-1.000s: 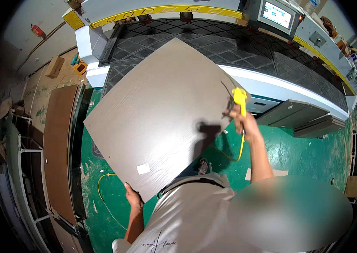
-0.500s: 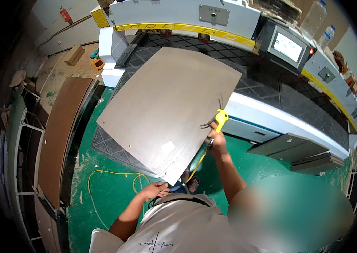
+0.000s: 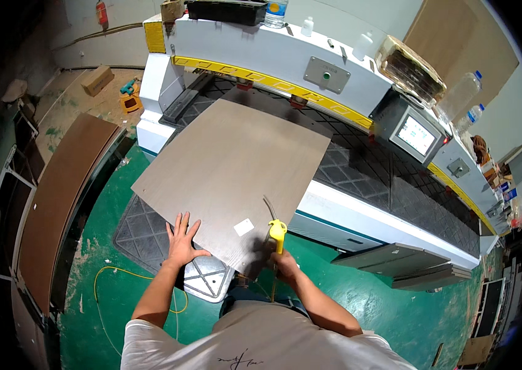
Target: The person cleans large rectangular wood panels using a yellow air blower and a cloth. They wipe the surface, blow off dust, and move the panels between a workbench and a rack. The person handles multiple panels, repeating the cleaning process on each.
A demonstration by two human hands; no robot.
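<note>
board (image 3: 230, 166) pokes corner-first past the front edge of the table (image 3: 359, 176); right hand (image 3: 285, 265) clamped round an air gun (image 3: 277, 230) near that corner; left hand (image 3: 182, 248) splayed at its left edge

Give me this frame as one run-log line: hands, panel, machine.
left hand: spread at panel edge | right hand: gripping yellow tool | panel: partly over black bed, white label on top | screen: lit

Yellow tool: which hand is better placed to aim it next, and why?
Probably the right hand: it grips the yellow tool, while the left hand is spread at the panel's edge.
</note>
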